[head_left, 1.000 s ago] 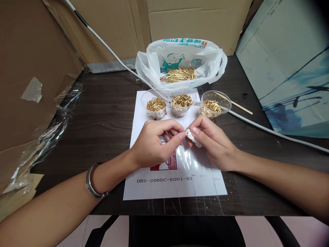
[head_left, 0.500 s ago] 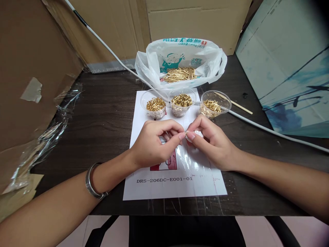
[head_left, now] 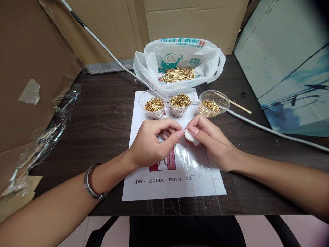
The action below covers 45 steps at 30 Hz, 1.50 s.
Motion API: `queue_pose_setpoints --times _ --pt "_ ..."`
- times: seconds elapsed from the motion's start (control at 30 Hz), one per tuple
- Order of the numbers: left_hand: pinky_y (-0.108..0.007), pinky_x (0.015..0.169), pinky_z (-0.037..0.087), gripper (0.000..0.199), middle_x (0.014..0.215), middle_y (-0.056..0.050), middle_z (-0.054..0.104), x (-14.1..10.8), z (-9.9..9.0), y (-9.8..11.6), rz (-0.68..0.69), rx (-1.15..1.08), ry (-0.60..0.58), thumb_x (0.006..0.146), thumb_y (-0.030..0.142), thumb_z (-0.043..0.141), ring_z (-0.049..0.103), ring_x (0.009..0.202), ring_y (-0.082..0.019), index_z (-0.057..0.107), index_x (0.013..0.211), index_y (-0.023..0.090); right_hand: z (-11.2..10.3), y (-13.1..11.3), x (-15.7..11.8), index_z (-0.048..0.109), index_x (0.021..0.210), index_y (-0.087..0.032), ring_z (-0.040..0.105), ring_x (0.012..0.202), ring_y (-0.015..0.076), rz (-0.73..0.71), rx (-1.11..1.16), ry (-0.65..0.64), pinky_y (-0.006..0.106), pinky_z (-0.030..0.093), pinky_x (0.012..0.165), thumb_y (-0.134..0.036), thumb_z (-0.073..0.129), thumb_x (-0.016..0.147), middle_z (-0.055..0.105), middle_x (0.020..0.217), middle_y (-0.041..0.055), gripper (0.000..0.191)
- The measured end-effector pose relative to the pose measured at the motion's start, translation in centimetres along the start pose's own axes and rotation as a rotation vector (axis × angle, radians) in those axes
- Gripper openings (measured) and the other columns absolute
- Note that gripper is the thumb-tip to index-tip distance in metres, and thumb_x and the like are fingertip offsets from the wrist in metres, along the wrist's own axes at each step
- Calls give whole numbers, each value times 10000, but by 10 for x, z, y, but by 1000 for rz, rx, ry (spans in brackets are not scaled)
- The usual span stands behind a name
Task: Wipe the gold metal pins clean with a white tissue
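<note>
Dark tabletop (head_left: 102,113) with printed sheet (head_left: 205,168) and three clear cups (head_left: 180,113).
Above the sheet, pinching small brass piece (head_left: 184,132) in left hand (head_left: 151,142), clasping white wad (head_left: 191,138) just beside it in right hand (head_left: 217,145).

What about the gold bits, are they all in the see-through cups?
No, more gold bits lie in the white plastic bag behind the cups.
</note>
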<state>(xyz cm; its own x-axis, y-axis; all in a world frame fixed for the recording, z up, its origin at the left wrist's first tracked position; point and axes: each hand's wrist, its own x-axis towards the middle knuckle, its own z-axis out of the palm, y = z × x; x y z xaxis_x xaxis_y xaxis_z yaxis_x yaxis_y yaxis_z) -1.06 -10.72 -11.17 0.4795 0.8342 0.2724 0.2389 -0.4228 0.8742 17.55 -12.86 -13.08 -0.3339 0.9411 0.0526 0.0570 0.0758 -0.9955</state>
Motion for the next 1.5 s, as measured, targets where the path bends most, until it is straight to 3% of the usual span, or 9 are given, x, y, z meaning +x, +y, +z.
queue_pose_setpoints --times 0.73,1.5 --pt "-164 498 493 50 648 1 656 0 -1 0 23 -5 -10 821 165 600 588 537 -76 629 795 133 -3 0 0 499 836 -214 416 676 115 8 22 -37 281 318 619 -376 503 921 489 738 -13 183" --pt "-139 491 464 77 633 3 649 1 -1 1 -11 16 -36 816 153 592 558 527 -57 642 778 108 -5 1 -1 508 871 -217 441 675 95 -12 -107 -53 275 325 624 -375 518 916 528 788 -16 166"
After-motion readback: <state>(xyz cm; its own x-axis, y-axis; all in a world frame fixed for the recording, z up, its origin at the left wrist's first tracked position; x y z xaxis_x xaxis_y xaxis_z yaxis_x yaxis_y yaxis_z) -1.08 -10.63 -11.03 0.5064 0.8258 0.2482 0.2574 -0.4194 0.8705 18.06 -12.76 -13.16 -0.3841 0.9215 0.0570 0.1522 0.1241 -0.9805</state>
